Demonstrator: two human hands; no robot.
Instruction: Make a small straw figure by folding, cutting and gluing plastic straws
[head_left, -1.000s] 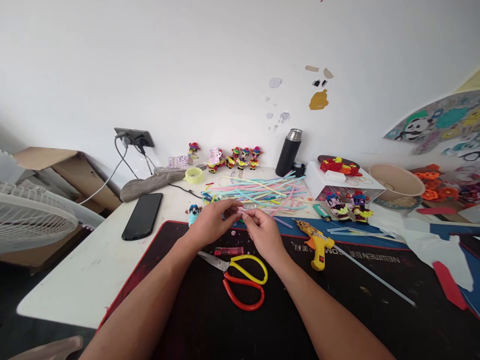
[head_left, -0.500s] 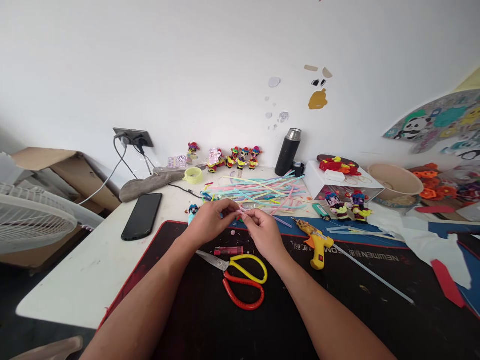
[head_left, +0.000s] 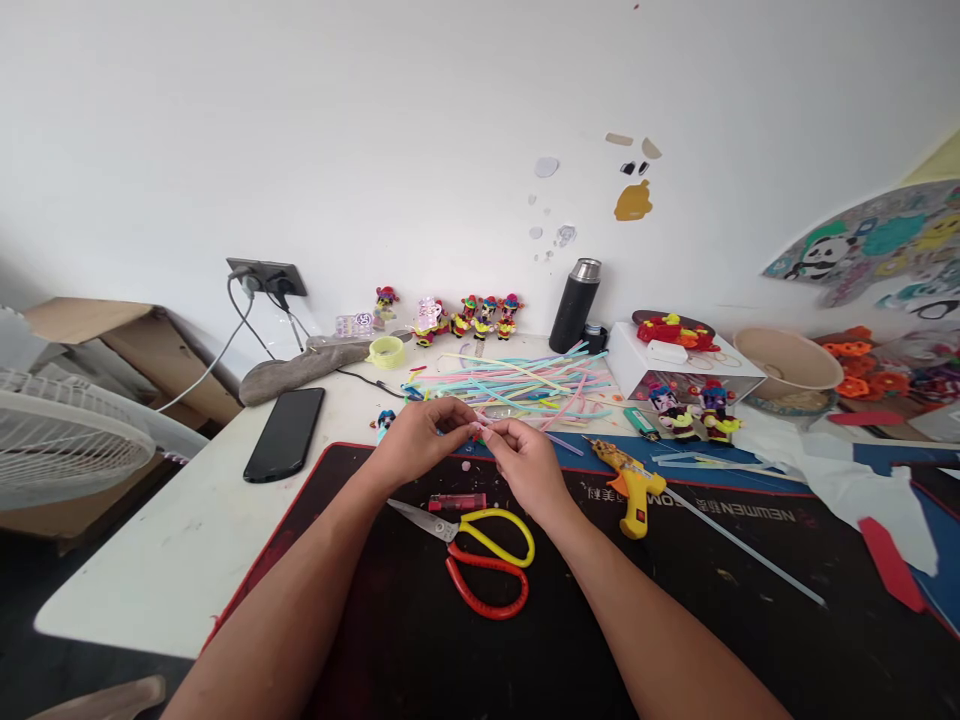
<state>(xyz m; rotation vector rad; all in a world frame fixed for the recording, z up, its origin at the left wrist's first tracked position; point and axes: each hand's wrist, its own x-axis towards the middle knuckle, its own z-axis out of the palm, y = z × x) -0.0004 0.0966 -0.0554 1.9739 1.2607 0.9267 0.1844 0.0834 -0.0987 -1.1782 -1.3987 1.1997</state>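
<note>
My left hand (head_left: 426,432) and my right hand (head_left: 525,460) meet fingertip to fingertip above the back of the black desk mat. Pinched between them is a small pink piece (head_left: 478,428); fingers cover most of it, so its shape cannot be made out. Just below the hands lie a red lighter (head_left: 457,502) and scissors (head_left: 491,560) with one yellow and one red handle, blades pointing left. Behind the fingers spreads a loose heap of pastel pipe cleaners (head_left: 510,378). A small blue-topped figure (head_left: 385,420) stands partly hidden by my left hand.
A yellow glue gun (head_left: 634,495) with a long glue stick lies right of my right hand. A phone (head_left: 285,435) rests at left, near a fan (head_left: 67,440). Behind stand a black flask (head_left: 575,305), a white box (head_left: 637,365) and several colourful figures (head_left: 484,318).
Both hands stay almost in place, still pinching the pink piece together. The whole view shifts very slightly; nothing on the desk has visibly moved.
</note>
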